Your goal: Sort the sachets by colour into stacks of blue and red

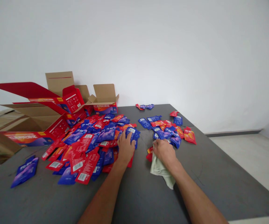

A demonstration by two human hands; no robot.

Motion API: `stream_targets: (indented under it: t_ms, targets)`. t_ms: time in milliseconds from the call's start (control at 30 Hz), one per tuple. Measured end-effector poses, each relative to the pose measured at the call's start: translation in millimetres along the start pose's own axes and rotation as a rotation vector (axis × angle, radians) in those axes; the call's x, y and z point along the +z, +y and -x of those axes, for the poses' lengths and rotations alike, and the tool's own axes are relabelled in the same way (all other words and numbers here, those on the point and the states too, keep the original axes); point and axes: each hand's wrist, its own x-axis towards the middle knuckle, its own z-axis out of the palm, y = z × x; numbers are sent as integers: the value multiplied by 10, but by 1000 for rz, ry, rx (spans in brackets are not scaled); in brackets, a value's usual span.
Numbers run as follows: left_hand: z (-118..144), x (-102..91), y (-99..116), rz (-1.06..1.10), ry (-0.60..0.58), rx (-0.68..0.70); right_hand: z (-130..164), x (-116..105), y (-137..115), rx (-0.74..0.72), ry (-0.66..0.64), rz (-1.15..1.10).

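Observation:
My left hand rests at the right edge of a heap of red and blue spouted pouches. Its fingers are apart, with the tips against a blue pouch that lies on the pile. My right hand is closed around a pale green cloth, which hangs down onto the table below the palm. Just left of that hand lies a red pouch, partly covered by the fingers and cloth. A smaller group of red and blue pouches lies right beyond my right hand.
Open red printed cartons stand at the left, with another open carton behind the heap. A few pouches lie at the table's far edge. One blue pouch sits front left on the dark table. A white wall rises behind.

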Motion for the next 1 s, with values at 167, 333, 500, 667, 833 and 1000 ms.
stream_targets:
  t_ms: [167,333,500,667,833,1000]
  targets:
    - [-10,-25,-1,-79,53,-36,-54,13,123,85,-110,18]
    - [112,97,191,210,-121,172,-63,103,58,47,-120,8]
    - [304,282,332,295,-310,201,-40,118,-7,-7,-114,-47]
    - [327,340,332,527,-358,149,-55,146,-7,-25,-102,-101]
    - [229,365,302,945,-277,-200,-80,201,-45,-145,50,-238]
    - [116,249,314,1303,-201,-484,-25,205,-199,-434,283,-528]
